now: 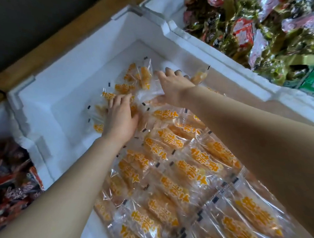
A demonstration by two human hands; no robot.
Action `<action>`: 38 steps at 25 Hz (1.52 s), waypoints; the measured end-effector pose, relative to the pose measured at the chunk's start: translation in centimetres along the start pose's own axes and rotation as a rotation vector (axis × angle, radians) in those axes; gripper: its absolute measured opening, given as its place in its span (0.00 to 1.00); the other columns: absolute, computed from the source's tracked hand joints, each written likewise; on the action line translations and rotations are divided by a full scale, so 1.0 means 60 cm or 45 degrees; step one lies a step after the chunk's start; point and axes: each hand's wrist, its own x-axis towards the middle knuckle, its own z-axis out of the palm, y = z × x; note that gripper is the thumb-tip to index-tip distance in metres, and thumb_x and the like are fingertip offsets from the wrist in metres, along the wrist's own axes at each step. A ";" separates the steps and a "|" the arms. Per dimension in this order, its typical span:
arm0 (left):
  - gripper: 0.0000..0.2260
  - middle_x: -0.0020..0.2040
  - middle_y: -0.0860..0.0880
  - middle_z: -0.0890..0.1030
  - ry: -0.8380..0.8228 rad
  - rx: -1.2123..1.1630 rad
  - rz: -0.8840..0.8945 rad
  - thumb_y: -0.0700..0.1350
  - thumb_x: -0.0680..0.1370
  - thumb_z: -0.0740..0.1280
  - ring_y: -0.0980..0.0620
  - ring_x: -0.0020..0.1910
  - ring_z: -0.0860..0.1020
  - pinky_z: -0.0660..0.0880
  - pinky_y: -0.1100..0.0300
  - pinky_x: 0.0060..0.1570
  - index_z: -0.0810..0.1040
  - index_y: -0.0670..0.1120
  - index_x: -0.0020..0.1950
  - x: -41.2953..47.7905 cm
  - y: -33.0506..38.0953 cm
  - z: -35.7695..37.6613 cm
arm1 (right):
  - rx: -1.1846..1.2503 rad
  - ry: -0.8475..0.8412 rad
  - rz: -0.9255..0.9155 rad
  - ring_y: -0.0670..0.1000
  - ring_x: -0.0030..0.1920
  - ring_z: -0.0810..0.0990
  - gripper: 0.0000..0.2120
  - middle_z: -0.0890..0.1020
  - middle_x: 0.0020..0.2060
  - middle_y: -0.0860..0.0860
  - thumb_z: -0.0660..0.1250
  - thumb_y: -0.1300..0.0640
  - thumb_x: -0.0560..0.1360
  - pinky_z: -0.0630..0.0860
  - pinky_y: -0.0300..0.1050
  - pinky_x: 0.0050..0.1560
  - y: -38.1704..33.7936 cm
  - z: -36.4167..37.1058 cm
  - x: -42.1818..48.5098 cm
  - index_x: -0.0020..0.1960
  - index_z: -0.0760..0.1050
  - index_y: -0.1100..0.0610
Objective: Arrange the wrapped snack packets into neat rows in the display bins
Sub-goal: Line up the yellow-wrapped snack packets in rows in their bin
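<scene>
Both bare arms stretch forward into the white foam bin [60, 98]. The left hand [119, 120] lies palm down on loose snack packets [173, 165] near the bin's far left wall, its fingers [115, 101] straight and slightly spread, pressing on the wrappers. The right hand [172, 83] reaches further, toward the far corner, with its fingers [168, 70] bent downward over clear wrappers. One packet [198, 77] sticks out just beside it, and whether they grip it cannot be told. Rows of orange-printed packets fill the bin's near side.
</scene>
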 end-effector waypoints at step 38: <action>0.17 0.38 0.53 0.85 -0.176 -1.568 -0.426 0.49 0.70 0.75 0.58 0.37 0.82 0.78 0.61 0.35 0.74 0.47 0.54 -0.204 0.222 -0.042 | 0.669 0.035 -0.022 0.47 0.38 0.76 0.19 0.78 0.39 0.50 0.73 0.46 0.67 0.71 0.44 0.40 0.056 -0.059 -0.338 0.49 0.73 0.58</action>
